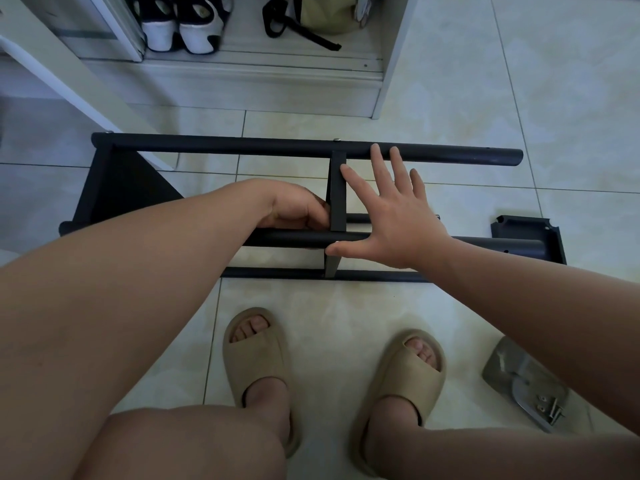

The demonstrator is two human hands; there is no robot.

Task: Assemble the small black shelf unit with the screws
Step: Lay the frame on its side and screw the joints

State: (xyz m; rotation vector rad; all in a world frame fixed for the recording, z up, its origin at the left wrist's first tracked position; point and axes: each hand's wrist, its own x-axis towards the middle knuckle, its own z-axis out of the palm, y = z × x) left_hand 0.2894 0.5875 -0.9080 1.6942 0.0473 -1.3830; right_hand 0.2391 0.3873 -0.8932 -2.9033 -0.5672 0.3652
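R hand point(398, 216) wide open, fingers spread, seems resting on black metal tube shelf frame point(242, 147). Just left of it, L hand point(298, 209) curled against thin black mid panel point(337, 202); fingertips hidden, cannot tell what it grasps.

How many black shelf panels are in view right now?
3: the left-end panel, fitted; the middle panel, fitted between the tubes; the loose panel on the floor at right. The left forearm may hide more.
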